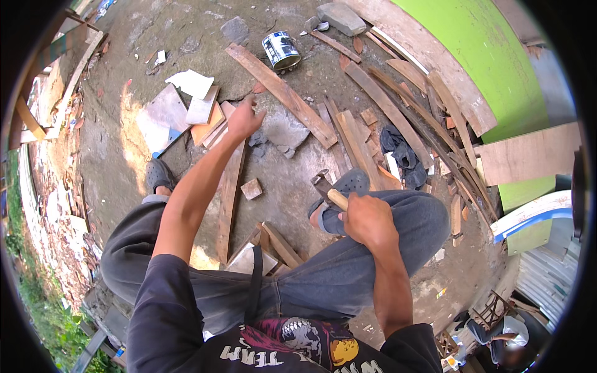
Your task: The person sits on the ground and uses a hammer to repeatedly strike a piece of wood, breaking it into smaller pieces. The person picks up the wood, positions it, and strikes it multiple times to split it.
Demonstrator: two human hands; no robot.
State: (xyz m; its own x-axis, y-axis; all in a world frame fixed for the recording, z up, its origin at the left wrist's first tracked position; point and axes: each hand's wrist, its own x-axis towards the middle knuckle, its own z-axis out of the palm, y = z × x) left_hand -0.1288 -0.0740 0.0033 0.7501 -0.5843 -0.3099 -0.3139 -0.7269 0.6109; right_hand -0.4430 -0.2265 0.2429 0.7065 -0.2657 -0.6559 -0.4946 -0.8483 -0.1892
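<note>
My right hand (369, 219) is closed round the wooden handle of a hammer (336, 198), its metal head beside my right shoe (353, 183). My left hand (245, 118) reaches out above the ground, fingers bent and a little apart, with nothing visible in them. Just right of it lies a flat grey stone (285, 132). To its left is a pile of short board pieces (202, 110). A long narrow plank (231, 199) runs from below that hand toward me. Near the plank sits a small wood block (252, 189).
A paint can (282, 51) lies tipped beyond a long brown plank (283, 93). Loose wood strips (398, 112) and a black plastic bag (403, 156) are at the right. Green panels (497, 56) stand farther right. Another person (513, 332) is at the lower right.
</note>
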